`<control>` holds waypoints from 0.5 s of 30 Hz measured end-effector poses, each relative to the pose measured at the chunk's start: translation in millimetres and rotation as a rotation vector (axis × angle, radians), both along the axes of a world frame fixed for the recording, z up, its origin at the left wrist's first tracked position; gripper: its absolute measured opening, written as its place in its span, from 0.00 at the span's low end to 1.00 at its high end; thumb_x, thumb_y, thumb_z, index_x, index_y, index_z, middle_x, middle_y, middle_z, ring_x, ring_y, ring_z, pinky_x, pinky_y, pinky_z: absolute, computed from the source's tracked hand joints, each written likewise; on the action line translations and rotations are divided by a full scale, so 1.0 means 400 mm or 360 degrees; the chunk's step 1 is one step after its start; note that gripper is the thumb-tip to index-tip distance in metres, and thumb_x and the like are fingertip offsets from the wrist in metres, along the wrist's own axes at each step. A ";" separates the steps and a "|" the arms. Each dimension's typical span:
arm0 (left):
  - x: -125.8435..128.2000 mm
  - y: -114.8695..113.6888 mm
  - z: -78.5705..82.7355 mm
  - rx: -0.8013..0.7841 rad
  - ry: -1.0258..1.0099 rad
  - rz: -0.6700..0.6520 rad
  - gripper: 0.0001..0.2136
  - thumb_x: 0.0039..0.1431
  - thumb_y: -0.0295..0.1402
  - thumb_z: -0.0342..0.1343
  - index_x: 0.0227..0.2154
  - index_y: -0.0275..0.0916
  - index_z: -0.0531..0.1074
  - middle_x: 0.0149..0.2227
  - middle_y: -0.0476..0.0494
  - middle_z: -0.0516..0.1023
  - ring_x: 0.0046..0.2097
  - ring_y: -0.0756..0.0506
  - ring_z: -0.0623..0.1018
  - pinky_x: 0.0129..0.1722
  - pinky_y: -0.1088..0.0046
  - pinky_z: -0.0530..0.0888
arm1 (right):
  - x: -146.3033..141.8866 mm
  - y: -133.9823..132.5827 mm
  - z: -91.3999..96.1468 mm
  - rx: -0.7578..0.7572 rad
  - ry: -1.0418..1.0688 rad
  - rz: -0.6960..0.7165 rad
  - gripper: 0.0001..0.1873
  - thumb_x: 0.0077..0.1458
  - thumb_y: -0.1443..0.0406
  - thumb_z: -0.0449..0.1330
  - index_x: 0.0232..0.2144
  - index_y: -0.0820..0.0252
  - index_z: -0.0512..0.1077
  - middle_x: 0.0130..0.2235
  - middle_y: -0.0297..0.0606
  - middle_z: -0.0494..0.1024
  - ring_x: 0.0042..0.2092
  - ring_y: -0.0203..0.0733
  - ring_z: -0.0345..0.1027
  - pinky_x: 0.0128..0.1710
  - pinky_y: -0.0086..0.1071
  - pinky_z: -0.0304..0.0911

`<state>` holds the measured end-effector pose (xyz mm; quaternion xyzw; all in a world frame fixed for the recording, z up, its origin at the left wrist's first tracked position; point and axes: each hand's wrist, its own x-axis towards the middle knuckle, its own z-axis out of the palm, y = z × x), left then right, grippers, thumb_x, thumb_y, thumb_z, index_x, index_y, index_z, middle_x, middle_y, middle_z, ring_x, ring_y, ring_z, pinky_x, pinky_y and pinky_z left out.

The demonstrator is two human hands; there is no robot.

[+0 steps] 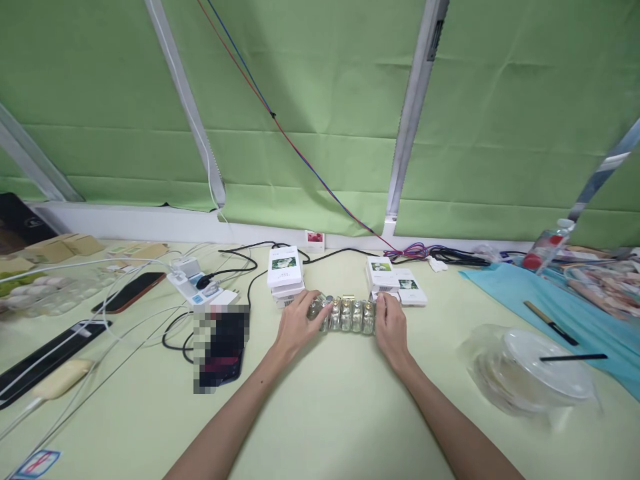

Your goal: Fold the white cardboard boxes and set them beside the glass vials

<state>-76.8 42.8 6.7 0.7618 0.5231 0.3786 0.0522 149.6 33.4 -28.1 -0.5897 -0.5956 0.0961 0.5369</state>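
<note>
A row of several small clear glass bottles (346, 316), some with gold-coloured tops, stands on the table in front of me. My left hand (302, 320) grips the left end of the row, its thumb along the near side and its fingers around the far side. At the other end, my right hand (391, 324) has its fingers closed and pressed against the last bottle, so the two hands clamp the row between them. Just behind are a left stack of white boxes (285, 268) with a plant picture and a right group of similar white boxes (383, 275).
A phone (225, 347), a power strip (193, 283) and loose cables lie at left. On the right are a plastic-wrapped white round container (545, 363), a cutter knife (550, 322) on blue cloth (500, 283), and a bottle (549, 245). A green curtain (320, 167) hangs behind.
</note>
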 end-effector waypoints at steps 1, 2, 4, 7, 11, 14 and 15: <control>-0.002 0.002 -0.001 -0.0006 -0.0004 -0.0010 0.18 0.66 0.48 0.53 0.46 0.39 0.74 0.47 0.39 0.81 0.45 0.40 0.80 0.43 0.64 0.75 | 0.001 0.001 -0.001 0.0001 -0.0001 0.0005 0.25 0.71 0.53 0.40 0.45 0.61 0.71 0.44 0.48 0.78 0.47 0.50 0.70 0.48 0.41 0.62; -0.005 0.003 -0.001 -0.0013 -0.0007 -0.0021 0.19 0.65 0.48 0.54 0.47 0.39 0.74 0.48 0.38 0.81 0.46 0.39 0.81 0.44 0.63 0.76 | 0.001 0.001 -0.002 0.0001 -0.0003 0.0005 0.25 0.71 0.53 0.40 0.45 0.60 0.71 0.44 0.47 0.78 0.47 0.49 0.70 0.48 0.41 0.62; -0.011 0.006 0.001 -0.0034 -0.0008 -0.0049 0.19 0.63 0.49 0.55 0.48 0.39 0.74 0.48 0.38 0.81 0.47 0.38 0.81 0.45 0.62 0.76 | 0.001 0.001 -0.003 0.0002 -0.0006 0.0003 0.25 0.71 0.52 0.39 0.44 0.59 0.71 0.43 0.47 0.78 0.46 0.49 0.70 0.47 0.41 0.62; -0.019 0.008 0.006 -0.0101 -0.0007 -0.0116 0.20 0.61 0.49 0.57 0.49 0.41 0.74 0.47 0.40 0.82 0.46 0.38 0.81 0.46 0.61 0.76 | 0.000 0.001 -0.002 0.0003 -0.0004 0.0004 0.25 0.71 0.52 0.39 0.42 0.59 0.71 0.42 0.46 0.78 0.45 0.49 0.69 0.47 0.40 0.62; -0.030 0.012 0.011 -0.0213 -0.0021 -0.0185 0.22 0.59 0.49 0.59 0.51 0.41 0.72 0.46 0.41 0.82 0.42 0.41 0.81 0.45 0.63 0.75 | -0.001 0.000 0.001 -0.0010 -0.0012 0.0005 0.25 0.71 0.53 0.39 0.40 0.59 0.71 0.40 0.45 0.77 0.43 0.49 0.69 0.45 0.40 0.61; -0.037 0.016 0.011 -0.0260 -0.0051 -0.0215 0.24 0.58 0.49 0.61 0.52 0.40 0.71 0.47 0.41 0.82 0.38 0.43 0.80 0.42 0.66 0.75 | -0.002 -0.003 0.004 -0.0008 -0.0009 -0.0004 0.24 0.71 0.53 0.40 0.40 0.59 0.71 0.39 0.45 0.77 0.43 0.49 0.69 0.45 0.40 0.61; -0.039 0.016 0.011 -0.0270 -0.0065 -0.0219 0.25 0.58 0.49 0.61 0.52 0.40 0.71 0.47 0.41 0.81 0.37 0.44 0.79 0.40 0.67 0.74 | -0.002 -0.003 0.005 -0.0007 -0.0010 -0.0010 0.24 0.71 0.53 0.40 0.40 0.59 0.71 0.39 0.45 0.77 0.43 0.49 0.69 0.45 0.40 0.61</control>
